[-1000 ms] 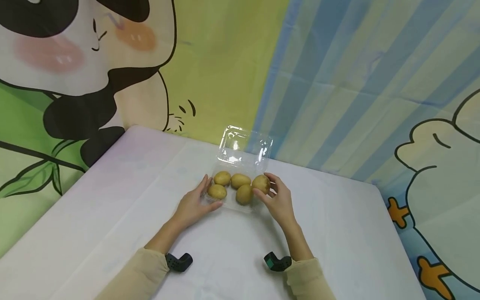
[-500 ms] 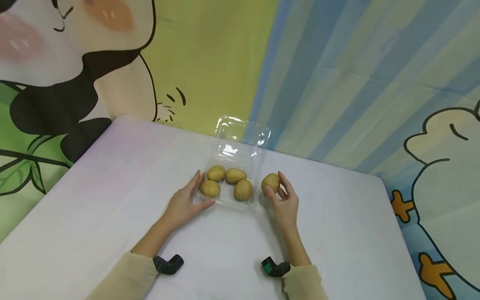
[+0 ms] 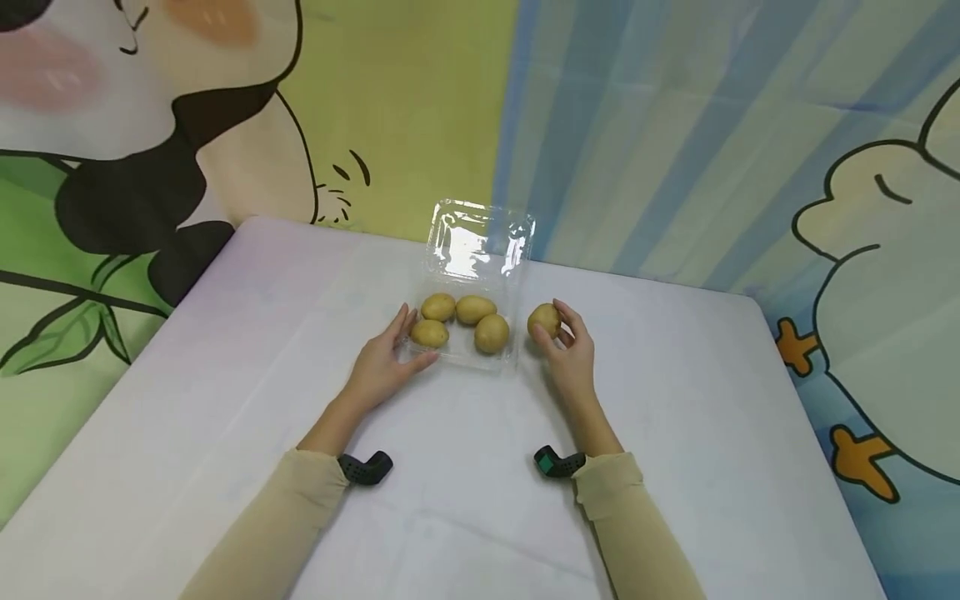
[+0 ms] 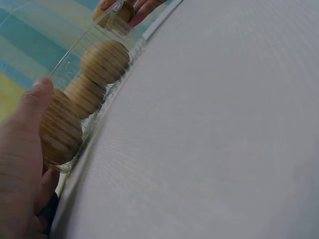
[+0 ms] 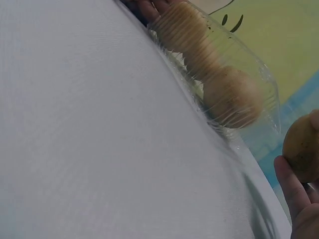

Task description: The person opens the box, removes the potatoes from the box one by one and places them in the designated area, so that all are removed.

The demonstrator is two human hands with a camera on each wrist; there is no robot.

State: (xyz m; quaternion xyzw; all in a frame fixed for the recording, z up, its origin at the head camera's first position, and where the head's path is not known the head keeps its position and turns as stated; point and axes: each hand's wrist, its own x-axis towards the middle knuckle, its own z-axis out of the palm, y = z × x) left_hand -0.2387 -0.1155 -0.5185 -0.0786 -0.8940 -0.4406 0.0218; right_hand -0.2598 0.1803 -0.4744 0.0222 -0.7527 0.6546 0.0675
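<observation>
A clear plastic clamshell container (image 3: pixel 480 359) sits on the white table with its lid (image 3: pixel 480 242) raised at the back. Inside lie several yellow-brown potatoes (image 3: pixel 491 333). My left hand (image 3: pixel 378 367) grips the container's left front corner, thumb (image 4: pixel 36 97) along the front wall and fingers round the left side. Just right of the container, my right hand (image 3: pixel 572 358) pinches one more potato (image 3: pixel 543 320) between thumb and fingers. In the right wrist view this held potato (image 5: pixel 299 149) is apart from the container wall, partly cut off by the frame edge.
The white-covered table (image 3: pixel 675 400) stretches around the container on all sides. A printed cloth backdrop (image 3: pixel 637 125) with cartoon animals stands right behind the table's far edge. A black device (image 3: pixel 367 468) is strapped at each wrist.
My right hand has lifted a potato from the container's right end and carried it rightward beyond the side wall. The left hand keeps its grip on the container. The head view has shifted.
</observation>
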